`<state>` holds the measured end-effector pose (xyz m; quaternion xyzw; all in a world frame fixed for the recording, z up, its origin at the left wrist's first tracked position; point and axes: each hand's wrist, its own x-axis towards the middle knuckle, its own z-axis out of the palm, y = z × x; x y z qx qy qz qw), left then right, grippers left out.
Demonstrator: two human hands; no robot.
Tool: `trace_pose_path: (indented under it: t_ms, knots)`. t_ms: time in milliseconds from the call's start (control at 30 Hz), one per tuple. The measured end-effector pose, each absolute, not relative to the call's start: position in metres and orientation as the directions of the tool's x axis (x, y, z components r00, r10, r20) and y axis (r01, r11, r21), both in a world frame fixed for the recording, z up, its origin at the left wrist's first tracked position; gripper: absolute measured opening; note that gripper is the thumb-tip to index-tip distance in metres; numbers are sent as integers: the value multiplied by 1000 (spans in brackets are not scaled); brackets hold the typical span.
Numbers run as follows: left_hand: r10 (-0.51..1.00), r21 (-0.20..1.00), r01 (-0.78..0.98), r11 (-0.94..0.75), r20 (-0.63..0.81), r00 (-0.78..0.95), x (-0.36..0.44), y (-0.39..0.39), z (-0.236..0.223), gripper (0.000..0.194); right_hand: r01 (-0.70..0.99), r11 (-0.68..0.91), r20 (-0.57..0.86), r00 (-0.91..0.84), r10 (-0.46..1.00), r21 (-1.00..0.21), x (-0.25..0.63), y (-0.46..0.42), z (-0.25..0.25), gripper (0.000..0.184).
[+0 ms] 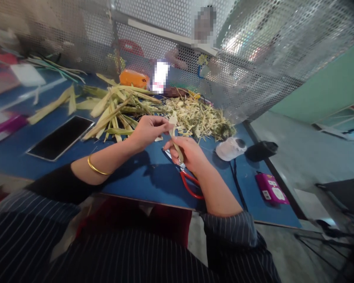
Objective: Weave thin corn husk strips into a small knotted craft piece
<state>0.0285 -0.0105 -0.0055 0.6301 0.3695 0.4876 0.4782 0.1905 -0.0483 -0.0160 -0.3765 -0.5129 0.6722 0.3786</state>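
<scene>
A pale strip of dried husk (173,118), probably corn husk, spans my two hands above the blue table. My left hand (150,131) pinches its upper part between thumb and fingers. Lower down, my right hand (188,152) is closed around the same strip, and a greenish end pokes out beneath the fingers. Red-handled scissors (191,188) lie on the table under my right hand, which partly hides their blades. Just beyond my left hand is a pile of long husk leaves (106,104). Shredded husk bits (200,118) are heaped behind both hands.
A black-screened tablet or phone (60,137) lies at left. White (230,148) and black thread spools (262,150) and a purple tissue pack (271,188) are at right. An orange pack (134,78) stands by a perforated metal screen (153,43); a person is behind it.
</scene>
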Motion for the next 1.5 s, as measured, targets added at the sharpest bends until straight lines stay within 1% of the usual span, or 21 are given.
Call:
trace_pose_path:
  t_ms: [67, 133, 233, 333, 400, 500, 567, 633, 700, 767, 800, 867, 900, 967, 1000, 1067, 1100, 1200, 1300, 1400, 1500]
  knots:
    - [945, 969, -25, -245, 245, 215, 30, -12, -7, 25, -130, -130, -68, -399, 914, -983, 188, -50, -17, 34]
    - [945, 966, -18, -258, 256, 201, 31, -14, -8, 21, -111, -50, -12, -319, 948, -993, 185, -51, -18, 32]
    - [924, 946, 29, -324, 309, 226, 32, -16, -11, 20, 23, 47, 42, -168, 985, -999, 181, -52, -18, 28]
    - [925, 944, 32, -328, 314, 214, 33, -16, -12, 21, 96, 87, 74, -128, 989, -992, 180, -52, -19, 22]
    - [948, 963, -20, -270, 269, 170, 33, -15, -12, 20, 100, 98, 84, -137, 987, -990, 181, -51, -20, 20]
    - [983, 983, -145, -112, 131, 130, 33, -13, -12, 19, 113, 122, 109, -112, 988, -986, 183, -49, -21, 21]
    - [987, 974, -226, 5, 31, 155, 32, -12, -13, 18, 108, 142, 131, -97, 987, -984, 184, -48, -22, 22]
    - [975, 963, -256, 85, -28, 221, 32, -11, -14, 19, 106, 161, 150, -97, 984, -981, 185, -47, -23, 23]
    - [964, 973, -218, 78, -18, 265, 32, -12, -16, 20, 145, 188, 175, -101, 979, -971, 186, -47, -25, 25]
    - [970, 992, -129, 2, 29, 243, 32, -12, -17, 20, 218, 234, 216, -102, 971, -948, 187, -47, -26, 25]
    - [975, 995, -88, -36, 54, 214, 32, -13, -17, 19, 257, 264, 248, -91, 964, -930, 187, -48, -26, 21]
    - [985, 996, -43, -72, 78, 156, 32, -13, -17, 18, 346, 343, 344, -60, 937, -873, 188, -49, -25, 16]
    - [988, 997, -41, -71, 76, 137, 32, -13, -16, 19, 407, 393, 407, -55, 912, -825, 188, -51, -24, 19]
    - [990, 996, -63, -60, 67, 121, 32, -13, -16, 18, 558, 491, 529, -106, 842, -669, 190, -53, -22, 26]
    - [991, 996, -76, -53, 62, 121, 32, -14, -15, 18, 626, 525, 569, -154, 808, -577, 190, -53, -22, 24]
    - [990, 994, -100, -32, 45, 131, 33, -15, -15, 18, 714, 548, 598, -225, 769, -436, 192, -54, -22, 20]
    - [990, 993, -114, -18, 34, 139, 34, -16, -16, 18, 738, 544, 597, -241, 765, -400, 192, -53, -23, 17]
    - [988, 987, -156, 26, -1, 157, 36, -17, -18, 19, 776, 523, 590, -250, 767, -351, 192, -52, -27, 8]
    - [992, 979, -199, 46, -21, 126, 37, -16, -20, 19, 804, 534, 632, -274, 724, -263, 191, -52, -28, 4]
    - [997, 964, -257, 63, -50, 59, 37, -13, -19, 19, 816, 559, 689, -322, 650, -146, 190, -53, -27, 13]
    - [991, 935, -326, 136, -123, 60, 35, -11, -17, 16, 839, 541, 717, -342, 608, -59, 192, -52, -26, 21]
